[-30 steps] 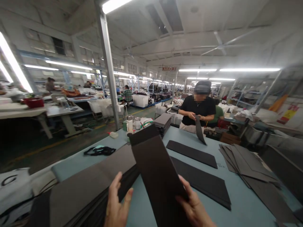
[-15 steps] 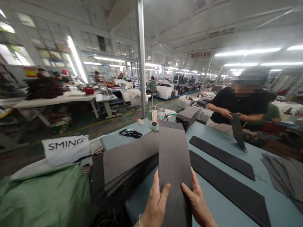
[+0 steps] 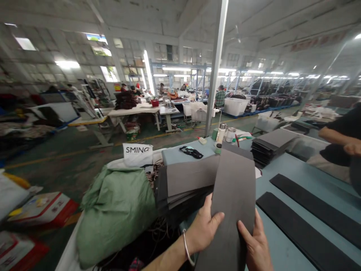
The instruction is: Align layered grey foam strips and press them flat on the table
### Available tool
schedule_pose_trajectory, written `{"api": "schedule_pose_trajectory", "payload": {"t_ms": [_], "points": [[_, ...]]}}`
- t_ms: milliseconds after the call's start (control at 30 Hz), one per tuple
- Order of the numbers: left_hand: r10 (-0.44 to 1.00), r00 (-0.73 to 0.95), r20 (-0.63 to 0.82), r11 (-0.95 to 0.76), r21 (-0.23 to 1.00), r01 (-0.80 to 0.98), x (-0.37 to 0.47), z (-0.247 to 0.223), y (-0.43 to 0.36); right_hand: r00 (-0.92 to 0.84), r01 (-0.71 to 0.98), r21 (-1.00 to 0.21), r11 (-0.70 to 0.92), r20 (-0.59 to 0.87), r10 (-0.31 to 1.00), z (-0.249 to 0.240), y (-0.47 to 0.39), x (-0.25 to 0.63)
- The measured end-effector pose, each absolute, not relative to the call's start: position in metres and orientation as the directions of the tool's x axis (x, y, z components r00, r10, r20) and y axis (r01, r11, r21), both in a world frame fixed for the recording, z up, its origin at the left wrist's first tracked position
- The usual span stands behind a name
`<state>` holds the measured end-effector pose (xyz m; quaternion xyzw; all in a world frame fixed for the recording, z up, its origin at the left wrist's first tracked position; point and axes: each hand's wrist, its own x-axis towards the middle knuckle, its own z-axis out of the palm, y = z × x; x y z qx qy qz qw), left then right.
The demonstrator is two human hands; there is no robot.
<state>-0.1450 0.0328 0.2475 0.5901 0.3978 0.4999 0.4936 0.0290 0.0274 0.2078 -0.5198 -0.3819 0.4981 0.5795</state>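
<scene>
A long dark grey panel (image 3: pixel 235 184) stands tilted up between my two hands, its far end pointing away from me. My left hand (image 3: pixel 204 226) grips its left edge, thumb on the face, with a bracelet on the wrist. On the opposite edge my right hand (image 3: pixel 255 237) closes round the panel, thumb on the face too. A stack of similar grey panels (image 3: pixel 191 175) lies just left of the held one. To the right, two dark strips (image 3: pixel 307 226) lie side by side on the blue-green table (image 3: pixel 279 229).
Another stack of panels (image 3: pixel 270 143) sits at the table's far side, near bottles (image 3: pixel 222 133) and a black strap (image 3: pixel 191 152). A green sack (image 3: pixel 118 210) bulges at left. A co-worker's arm (image 3: pixel 338 135) shows at right. A metal post (image 3: pixel 216 71) rises behind the table.
My view has swung left, so the scene sits further right and the co-worker is partly cut off. Both hands still hold the panel, which now leans more to the right.
</scene>
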Motion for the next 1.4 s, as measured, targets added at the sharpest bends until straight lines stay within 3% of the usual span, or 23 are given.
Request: {"api": "schedule_pose_trajectory", "payload": {"t_ms": [300, 433, 533, 633, 733, 800, 1100, 1267, 1400], "points": [[0.900, 0.436, 0.024, -0.041, 0.999, 0.029, -0.235, 0.237, 0.031, 0.430, -0.239, -0.950, 0.202, 0.082, 0.899, 0.242, 0.076, -0.017], [0.961, 0.267, 0.072, -0.129, 0.971, 0.202, -0.271, 0.232, 0.062, 0.495, -0.319, -0.919, 0.232, 0.047, 0.868, 0.237, 0.089, -0.027], [0.950, 0.141, 0.277, -0.311, 0.840, 0.444, -0.277, 0.221, 0.110, 0.510, -0.365, -0.915, 0.170, -0.044, 0.859, 0.217, 0.095, -0.026], [0.886, 0.215, 0.412, -0.440, 0.595, 0.673, -0.265, 0.203, 0.157, 0.533, -0.387, -0.917, 0.093, -0.140, 0.835, 0.196, 0.096, -0.020], [0.847, 0.353, 0.396, -0.495, 0.350, 0.795, -0.248, 0.184, 0.184, 0.544, -0.374, -0.926, 0.041, -0.184, 0.819, 0.184, 0.097, -0.016], [0.845, 0.397, 0.357, -0.497, 0.251, 0.831, -0.242, 0.177, 0.189, 0.544, -0.361, -0.932, 0.027, -0.187, 0.818, 0.181, 0.097, -0.015], [0.877, 0.400, 0.265, -0.450, 0.168, 0.877, -0.238, 0.186, 0.188, 0.519, -0.405, -0.914, 0.015, -0.216, 0.827, 0.186, 0.096, -0.016], [0.877, 0.373, 0.302, -0.421, 0.110, 0.900, -0.223, 0.184, 0.192, 0.495, -0.447, -0.895, 0.001, -0.246, 0.833, 0.191, 0.090, -0.009], [0.884, 0.375, 0.279, -0.421, 0.128, 0.898, -0.214, 0.175, 0.191, 0.490, -0.449, -0.894, -0.018, -0.263, 0.831, 0.195, 0.088, -0.005]]}}
